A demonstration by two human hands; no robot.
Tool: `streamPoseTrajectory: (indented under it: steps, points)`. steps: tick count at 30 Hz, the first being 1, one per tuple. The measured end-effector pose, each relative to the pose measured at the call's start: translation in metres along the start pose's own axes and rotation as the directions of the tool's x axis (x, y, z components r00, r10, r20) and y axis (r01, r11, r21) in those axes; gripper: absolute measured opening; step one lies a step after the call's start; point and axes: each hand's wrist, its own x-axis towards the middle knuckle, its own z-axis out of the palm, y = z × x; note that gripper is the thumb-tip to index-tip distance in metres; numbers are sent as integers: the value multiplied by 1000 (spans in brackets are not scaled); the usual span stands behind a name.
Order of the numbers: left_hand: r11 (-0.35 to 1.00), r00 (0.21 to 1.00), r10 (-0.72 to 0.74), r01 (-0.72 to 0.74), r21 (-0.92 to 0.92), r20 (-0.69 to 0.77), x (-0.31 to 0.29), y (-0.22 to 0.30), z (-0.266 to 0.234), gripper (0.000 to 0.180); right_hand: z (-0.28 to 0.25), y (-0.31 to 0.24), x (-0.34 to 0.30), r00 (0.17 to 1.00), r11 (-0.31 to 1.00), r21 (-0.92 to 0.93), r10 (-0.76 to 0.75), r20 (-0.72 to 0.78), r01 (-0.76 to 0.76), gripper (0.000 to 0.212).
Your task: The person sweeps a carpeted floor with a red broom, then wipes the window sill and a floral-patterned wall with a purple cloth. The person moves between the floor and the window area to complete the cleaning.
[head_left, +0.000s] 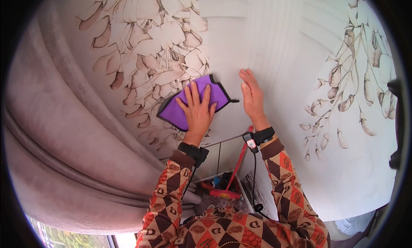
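A purple cleaning cloth (219,95) with black edging and a small black hanging loop lies flat against a pale wall (223,42) printed with brown flowers. My left hand (197,113) rests palm down on the cloth, its fingers spread and pressing it to the wall. To the right of the loop, my right hand (252,95) is raised with fingers stretched out. Nothing is in it, and whether it touches the wall I cannot tell.
Heavy grey curtains (56,119) hang along the left, with a bright window (73,235) below them. Down between my forearms a red-handled broom (238,164) leans over assorted items on the floor. Light blue fabric (356,224) shows at lower right.
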Motion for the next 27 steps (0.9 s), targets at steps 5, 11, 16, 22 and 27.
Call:
streamPoseTrajectory:
  steps: [5,11,16,22,27]
  points:
    - [992,975,123,-127,13,186,-83,3,56,72,-16,39,-50,997,989,-131,77,23,-74,34]
    - [983,955,179,-168,-68,236,-76,39,73,77,-39,63,-69,987,978,-137,159,-12,-159,35]
    - [979,979,166,-148,-139,122,-14,78,76,78,-49,63,-45,989,989,-46,139,-43,-141,35]
    - [977,968,207,-198,-75,145,-63,77,132,73,-50,85,-56,984,984,-31,178,1,-178,36]
    - [985,957,170,-166,-39,236,-112,58,149,74,-36,92,-80,970,973,-19,232,72,-232,36]
